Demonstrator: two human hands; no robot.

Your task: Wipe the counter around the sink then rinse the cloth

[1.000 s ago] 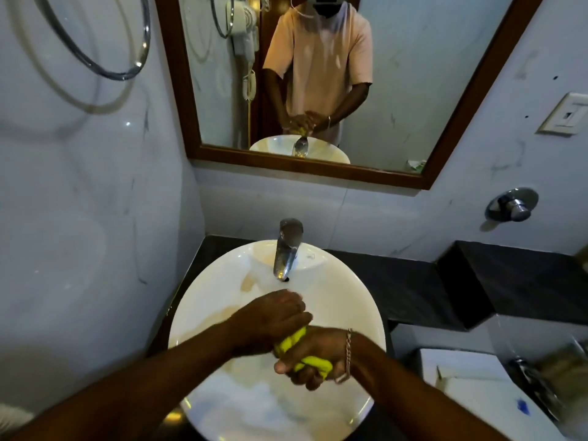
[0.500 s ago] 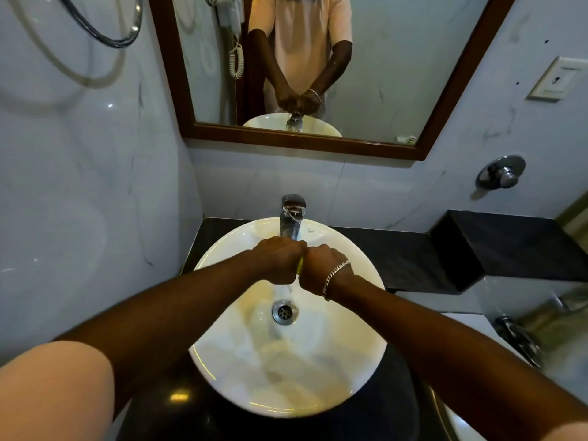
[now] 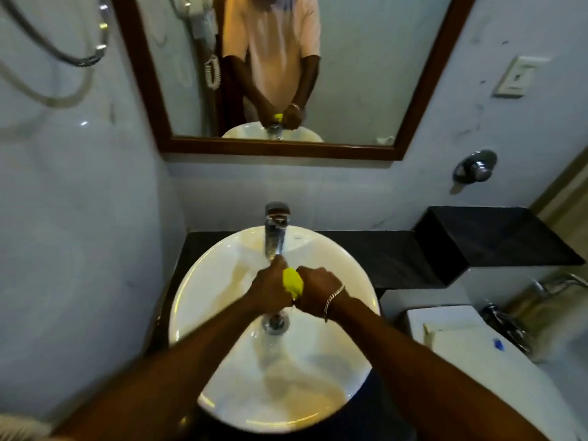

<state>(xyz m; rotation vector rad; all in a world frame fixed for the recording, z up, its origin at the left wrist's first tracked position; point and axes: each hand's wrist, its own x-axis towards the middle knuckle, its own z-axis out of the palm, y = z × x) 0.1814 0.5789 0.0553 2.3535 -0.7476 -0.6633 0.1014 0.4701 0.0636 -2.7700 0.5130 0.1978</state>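
A yellow cloth [image 3: 292, 282] is bunched tight between my two fists over the round white sink [image 3: 203, 284]. My left hand [image 3: 269, 291] grips its left end and my right hand [image 3: 316, 289], with a metal bracelet at the wrist, grips its right end. Both fists sit just under the spout of the chrome tap [image 3: 276, 230], above the drain [image 3: 275, 323]. The black counter [image 3: 378, 253] runs behind and to the right of the sink.
A wood-framed mirror [image 3: 286, 149] hangs on the back wall and reflects the person at the sink. A raised black ledge [image 3: 496, 233] sits at the right, a white toilet cistern [image 3: 471, 342] below it. A chrome wall valve [image 3: 475, 167] is above the ledge.
The fists have parted a little, so more of the yellow cloth shows between them. The view has tilted, with the hands still under the tap.
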